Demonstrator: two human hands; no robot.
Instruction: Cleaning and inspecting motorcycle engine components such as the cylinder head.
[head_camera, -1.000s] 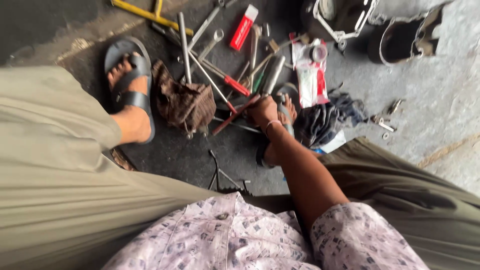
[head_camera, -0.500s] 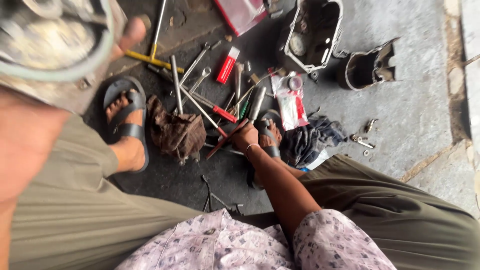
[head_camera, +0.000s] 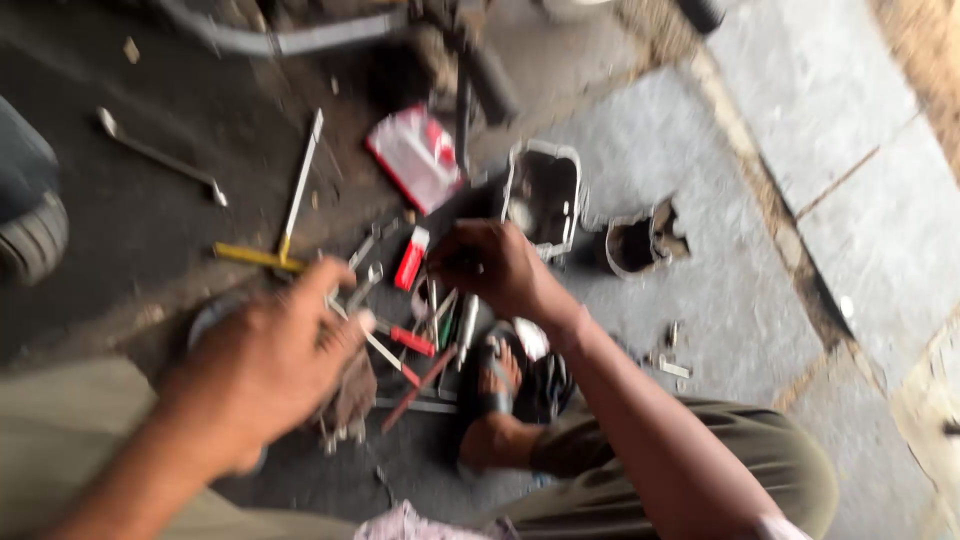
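Fingers of the right hand (head_camera: 495, 268) curl down into the heap of long metal hand tools (head_camera: 425, 320), seemingly picking; blur hides any grasp. Nearer, the left hand (head_camera: 270, 365) hovers over the heap's left side, fingers bent, apparently empty. Far right sit a grey metal engine casing (head_camera: 543, 195) and a red-and-white packet (head_camera: 418, 155); a sandalled foot (head_camera: 497, 385) crowds the near edge.

Soft daylight, no hard shadows — brighter on pale paving (head_camera: 800, 120) at right, dim over dark oily floor (head_camera: 120, 230) at left. Heavy motion blur across whole frame; left hand (head_camera: 265, 370) most smeared, tool pile (head_camera: 410, 320) indistinct. No glare — edges soft, top corners murky.
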